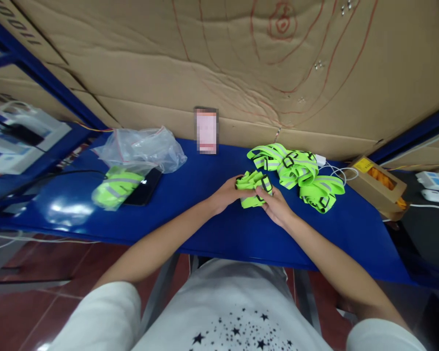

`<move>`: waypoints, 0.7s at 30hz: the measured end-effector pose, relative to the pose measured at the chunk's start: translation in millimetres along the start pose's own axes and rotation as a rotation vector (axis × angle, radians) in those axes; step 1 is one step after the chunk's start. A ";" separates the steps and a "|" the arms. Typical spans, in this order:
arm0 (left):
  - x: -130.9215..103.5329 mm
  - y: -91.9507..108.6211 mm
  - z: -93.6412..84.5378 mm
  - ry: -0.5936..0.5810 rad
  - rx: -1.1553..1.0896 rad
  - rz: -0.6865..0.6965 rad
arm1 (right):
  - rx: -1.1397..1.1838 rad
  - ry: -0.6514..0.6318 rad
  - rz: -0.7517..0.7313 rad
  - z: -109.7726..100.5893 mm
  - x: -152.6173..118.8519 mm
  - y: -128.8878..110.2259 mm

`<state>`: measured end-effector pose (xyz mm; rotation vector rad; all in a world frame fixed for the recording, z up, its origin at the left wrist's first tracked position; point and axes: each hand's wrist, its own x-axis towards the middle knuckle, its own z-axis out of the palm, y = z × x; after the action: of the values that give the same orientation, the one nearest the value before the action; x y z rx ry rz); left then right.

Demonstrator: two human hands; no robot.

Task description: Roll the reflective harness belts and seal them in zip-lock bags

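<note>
Both of my hands grip one folded bundle of neon-green reflective strap (251, 199) with grey stripes and black buckles, held just above the blue table. My left hand (227, 194) wraps its left side. My right hand (277, 207) pinches the right side near a black buckle. Behind and to the right lies a pile of similar reflective straps (283, 163), loosely coiled. A smaller coiled strap (322, 192) sits right of my right hand. At the left, another green strap (119, 185) is packed in clear plastic.
The blue table (219, 234) backs onto a cardboard wall (131, 87). A phone (207, 130) leans there. Clear plastic bags (142, 148) lie left, beside a dark flat device (144, 190). A cardboard box (376, 187) with orange contents and a white cable (346, 173) are at the right.
</note>
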<state>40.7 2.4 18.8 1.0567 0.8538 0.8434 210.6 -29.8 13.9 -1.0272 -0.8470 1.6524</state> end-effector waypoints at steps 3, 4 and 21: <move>2.5 5.0 -6.7 -0.042 0.016 -0.024 | 0.006 0.035 -0.025 2.5 0.4 -1.0; 3.2 8.4 -10.9 -0.044 0.048 -0.014 | 0.006 0.049 -0.036 2.2 1.1 -1.3; -25.3 45.3 -128.4 0.702 1.729 -0.023 | -0.129 0.155 -0.127 -13.4 15.5 1.1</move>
<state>-92.0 39.5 33.2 2.2158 2.3527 0.2478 219.9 -14.4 3.9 -1.1506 -0.9050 1.4066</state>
